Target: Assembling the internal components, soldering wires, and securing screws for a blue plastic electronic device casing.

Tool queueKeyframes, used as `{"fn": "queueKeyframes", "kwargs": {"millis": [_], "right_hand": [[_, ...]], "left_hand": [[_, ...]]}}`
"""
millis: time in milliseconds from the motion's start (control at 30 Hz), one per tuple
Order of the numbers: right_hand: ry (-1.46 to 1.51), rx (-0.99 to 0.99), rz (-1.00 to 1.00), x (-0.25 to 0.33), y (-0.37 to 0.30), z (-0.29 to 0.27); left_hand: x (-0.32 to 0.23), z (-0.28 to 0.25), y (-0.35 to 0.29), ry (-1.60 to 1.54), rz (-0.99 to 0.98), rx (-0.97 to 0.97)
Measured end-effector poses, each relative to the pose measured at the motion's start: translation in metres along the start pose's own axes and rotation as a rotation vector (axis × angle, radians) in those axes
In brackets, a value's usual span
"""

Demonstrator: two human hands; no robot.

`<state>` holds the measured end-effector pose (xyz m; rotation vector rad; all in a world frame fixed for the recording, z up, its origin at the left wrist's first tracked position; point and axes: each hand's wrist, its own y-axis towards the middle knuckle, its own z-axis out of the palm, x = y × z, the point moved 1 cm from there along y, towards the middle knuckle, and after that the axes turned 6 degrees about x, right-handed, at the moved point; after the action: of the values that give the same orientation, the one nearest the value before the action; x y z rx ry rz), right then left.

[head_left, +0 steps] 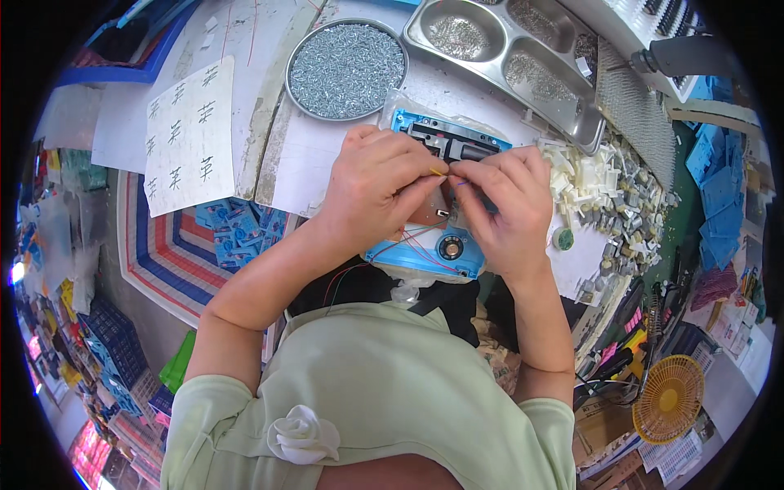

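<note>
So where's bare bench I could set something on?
A white patch lies below the round dish, left of your left hand; a smaller one lies below the green roll, beside your right wrist. It's crowded at the parts heap.

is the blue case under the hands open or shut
The blue case is open: a round dark part and thin red wires show inside it, uncovered.

Pale bench [306, 167] under a pan [288, 72] (metal bits [347, 69]) and tray [584, 126]
</note>
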<state>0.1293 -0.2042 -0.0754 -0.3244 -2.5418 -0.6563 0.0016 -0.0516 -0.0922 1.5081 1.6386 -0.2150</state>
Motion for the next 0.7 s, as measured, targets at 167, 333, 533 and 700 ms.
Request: {"fn": "queueKeyframes", "kwargs": {"millis": [167, 333, 533, 700], "right_hand": [[-0.125, 0.043, -0.097, 0.007, -0.011, -0.002], [-0.154, 0.054, -0.066, 0.026, -0.015, -0.001], [-0.076, 0.036, 0.022, 0.034, -0.034, 0.005], [0.055, -0.045, 0.198, 0.032, -0.083, -0.054]], "left_hand": [[0.004, 0.0, 0.0, -0.149, -0.044, -0.016], [-0.003, -0.002, 0.022, -0.112, 0.192, 0.148], [0.001, 0.011, 0.035, -0.124, 0.244, 0.28], [-0.004, 0.019, 0.03, -0.078, 0.231, 0.246]]}}
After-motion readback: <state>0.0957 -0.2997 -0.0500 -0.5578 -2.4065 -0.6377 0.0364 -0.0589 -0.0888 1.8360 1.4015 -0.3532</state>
